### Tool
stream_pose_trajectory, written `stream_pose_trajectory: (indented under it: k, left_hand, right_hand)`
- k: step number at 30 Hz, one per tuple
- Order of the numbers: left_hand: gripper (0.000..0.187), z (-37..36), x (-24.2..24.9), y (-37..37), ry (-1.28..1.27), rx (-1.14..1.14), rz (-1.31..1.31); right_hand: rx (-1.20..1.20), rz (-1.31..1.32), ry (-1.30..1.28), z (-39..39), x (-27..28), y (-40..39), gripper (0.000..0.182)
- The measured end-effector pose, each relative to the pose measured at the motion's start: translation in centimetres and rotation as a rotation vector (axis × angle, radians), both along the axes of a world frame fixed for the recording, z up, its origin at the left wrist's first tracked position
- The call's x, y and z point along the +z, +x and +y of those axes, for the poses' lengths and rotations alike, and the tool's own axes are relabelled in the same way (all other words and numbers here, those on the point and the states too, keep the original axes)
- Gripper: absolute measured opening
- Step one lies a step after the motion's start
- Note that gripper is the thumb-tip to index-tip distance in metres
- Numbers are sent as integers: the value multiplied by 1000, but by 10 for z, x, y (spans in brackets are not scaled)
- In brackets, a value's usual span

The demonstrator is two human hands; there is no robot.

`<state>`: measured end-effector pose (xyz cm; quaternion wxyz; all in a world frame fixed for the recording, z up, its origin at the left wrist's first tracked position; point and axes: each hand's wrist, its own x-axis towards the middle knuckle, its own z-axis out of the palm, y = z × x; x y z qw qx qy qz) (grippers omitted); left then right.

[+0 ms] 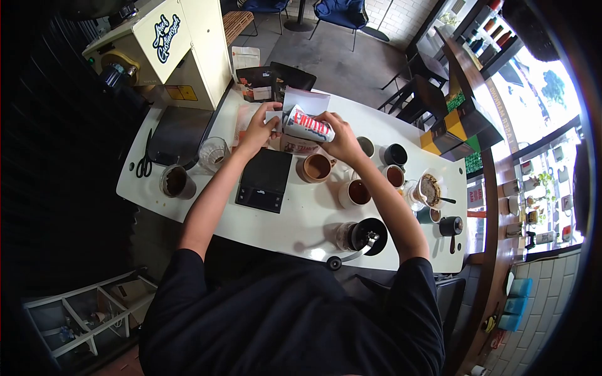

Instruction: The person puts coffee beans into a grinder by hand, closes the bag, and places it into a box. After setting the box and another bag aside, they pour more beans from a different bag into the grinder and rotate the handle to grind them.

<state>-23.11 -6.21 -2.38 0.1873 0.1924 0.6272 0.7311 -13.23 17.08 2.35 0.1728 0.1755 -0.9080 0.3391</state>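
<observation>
My right hand is wrapped round a white can with red lettering, tipped on its side over the far part of the table. Facing it, my left hand pinches a small pale card-like piece close to the can's left end. What lies inside the can is hidden from here. Just beyond both hands stands an open white box or flap. Nearer to me, a flat black scale rests below my left wrist. A brown cup sits below the can.
To the right stand several cups, a dripper with wet coffee grounds and a hand grinder. At left are a clear glass, a glass of dark grounds, scissors and a large cream machine. Dark bags lie behind.
</observation>
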Motion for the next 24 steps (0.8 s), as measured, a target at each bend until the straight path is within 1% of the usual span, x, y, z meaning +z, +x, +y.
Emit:
stream_pose_trajectory:
  k: [3,5,6,8,9,11,12,14,15,17,21,23,24]
  left_hand:
    - [36,6,-5,-4,-75,6,10]
    - [35,11,2,1,-78,94,169]
    - [35,11,6,4,-77,94,171]
    - [31,9,21,10,-287,81,249]
    - [31,10,16,8,-288,81,249]
    - [33,14,8,5,-292,176,497]
    - [33,14,5,2,-292,173,501]
    - [39,13,7,2,-418,146,687]
    - [39,14,7,2,-417,144,688]
    - [42,14,7,0,-528,107,744]
    - [44,14,7,-1,-558,112,721]
    - [45,15,2,-3,-654,182,791]
    - [45,15,0,-5,-653,182,789]
  right_hand:
    - [16,-33,48,3,11,-2,47]
    - [43,-133,67,3,16,-3,53]
    - [43,-130,68,4,16,-4,53]
    - [94,-102,86,7,11,-7,59]
    - [94,-101,86,8,8,-8,59]
    - [81,-122,109,11,6,-11,55]
    - [79,-119,108,13,6,-13,55]
    - [70,-250,325,14,10,-14,54]
    - [68,-249,325,13,11,-13,54]
    - [70,-204,385,11,11,-14,52]
    - [82,-130,354,11,0,-12,54]
    - [20,-124,178,6,7,-4,57]
    - [34,-78,150,5,11,1,59]
